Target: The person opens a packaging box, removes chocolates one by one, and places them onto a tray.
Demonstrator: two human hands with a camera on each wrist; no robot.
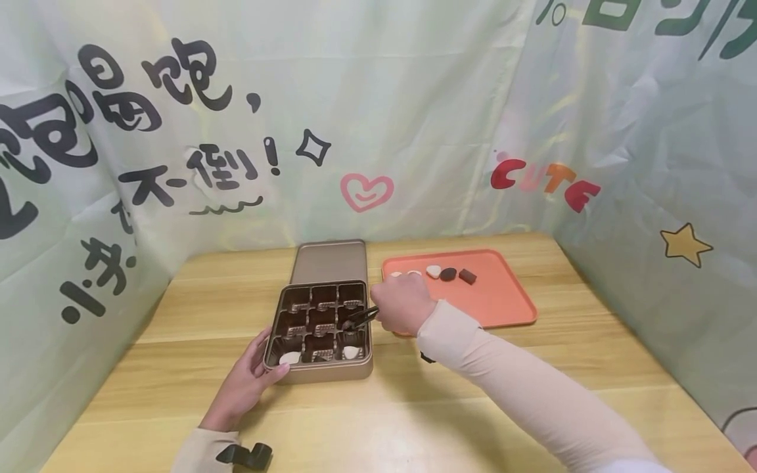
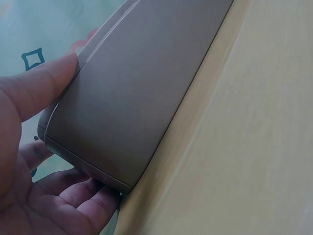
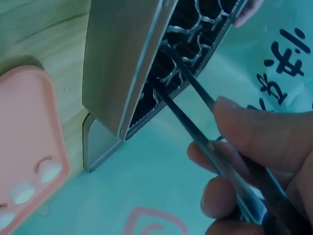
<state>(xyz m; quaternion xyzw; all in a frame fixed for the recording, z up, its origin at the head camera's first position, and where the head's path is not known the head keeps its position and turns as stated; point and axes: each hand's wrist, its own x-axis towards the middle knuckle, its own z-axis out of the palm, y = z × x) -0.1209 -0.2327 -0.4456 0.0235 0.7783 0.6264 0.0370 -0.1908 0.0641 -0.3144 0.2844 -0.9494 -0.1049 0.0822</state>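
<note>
**Tongs over the chocolate box**

The right hand [image 1: 402,303] has its grip closed round a pair of tongs [image 1: 359,318], the tips reaching into the middle right compartment of the box [image 1: 319,371]; whether they hold anything there cannot be told. The left hand [image 1: 251,378] grips the near left corner of the box, thumb on the rim and fingers [image 2: 83,196] under the side. Two white pieces lie in the front row. The box stands on the wooden surface [image 1: 532,394], its lid [image 1: 328,261] just behind it. An orange tray [image 1: 503,302] beside it carries white and dark chocolates [image 1: 449,274].
</note>
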